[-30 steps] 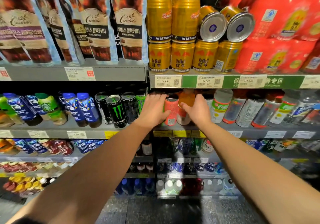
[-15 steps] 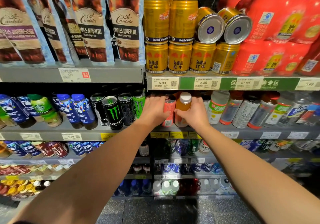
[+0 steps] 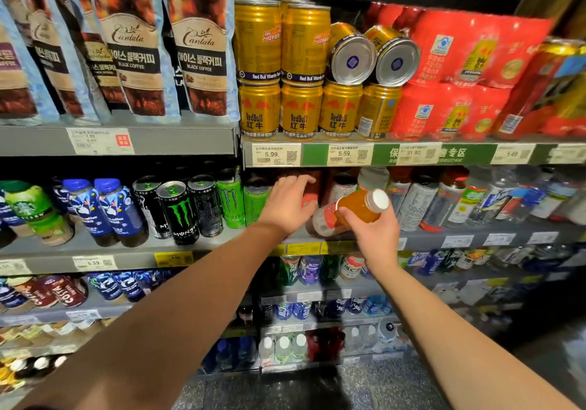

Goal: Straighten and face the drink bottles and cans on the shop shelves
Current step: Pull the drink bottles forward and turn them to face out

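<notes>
A: The right hand [image 3: 369, 232] is clamped round an orange bottle [image 3: 352, 211] with a white cap, tipped well over to the right and held just in front of the middle shelf [image 3: 444, 238], its base near the shelf edge.

B: And the left hand [image 3: 287, 206]?

A: Fingers spread, reaching into the same bay beside a green can [image 3: 253, 202]. It lies against dark red containers further back; whether it grips one I cannot tell.

B: How much of the facing looks done?

A: Very little, I'd judge. The black Monster cans [image 3: 177, 211] and blue bottles [image 3: 117, 211] to the left stand upright in rows, labels mostly forward. But the orange bottle is off the shelf, so that slot is open.

B: Anything else left?

A: On the shelf above, two gold cans [image 3: 374, 56] lie on their sides atop the Red Bull row [image 3: 301, 111], bottoms outward. Those need standing up. The bottles to the right of the hands lean unevenly and are blurred, and the lower shelves are too dim to judge.
</notes>
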`<state>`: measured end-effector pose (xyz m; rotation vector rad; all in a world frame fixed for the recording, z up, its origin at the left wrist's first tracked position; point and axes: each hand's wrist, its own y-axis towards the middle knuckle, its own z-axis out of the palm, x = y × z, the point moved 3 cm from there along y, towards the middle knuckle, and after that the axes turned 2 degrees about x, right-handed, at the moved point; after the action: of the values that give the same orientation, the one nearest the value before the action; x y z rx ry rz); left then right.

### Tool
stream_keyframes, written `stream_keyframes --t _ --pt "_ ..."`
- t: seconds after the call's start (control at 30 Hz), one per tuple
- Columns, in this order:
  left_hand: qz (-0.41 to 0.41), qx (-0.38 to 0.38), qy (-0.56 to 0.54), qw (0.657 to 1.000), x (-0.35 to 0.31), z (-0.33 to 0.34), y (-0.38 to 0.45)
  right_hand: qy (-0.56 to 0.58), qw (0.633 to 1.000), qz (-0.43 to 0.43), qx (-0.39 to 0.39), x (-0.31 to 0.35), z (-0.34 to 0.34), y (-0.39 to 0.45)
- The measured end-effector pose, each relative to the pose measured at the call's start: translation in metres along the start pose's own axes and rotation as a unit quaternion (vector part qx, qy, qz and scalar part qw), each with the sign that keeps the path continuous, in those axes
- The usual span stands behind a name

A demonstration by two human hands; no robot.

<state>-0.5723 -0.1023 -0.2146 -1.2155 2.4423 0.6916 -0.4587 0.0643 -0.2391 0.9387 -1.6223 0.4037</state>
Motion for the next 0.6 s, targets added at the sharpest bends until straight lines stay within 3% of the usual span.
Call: stream_keyframes --t 0.13,0.37,0.6 --pt "-0.049 0.02 -0.057 0.997 -0.024 0.022 0.015 0.037 0.998 0.03 -0.037 -0.011 -0.029 0.0" --pt "-0.141 0.027 -0.099 0.985 -0.055 0.061 0.041 0.072 0.996 0.057 -0.013 -0.039 -0.066 0.018" --pt "-0.225 -0.121 -0.162 0.953 -0.067 0.091 0.039 0.079 0.996 0.021 0.035 -0.047 -0.086 0.047"
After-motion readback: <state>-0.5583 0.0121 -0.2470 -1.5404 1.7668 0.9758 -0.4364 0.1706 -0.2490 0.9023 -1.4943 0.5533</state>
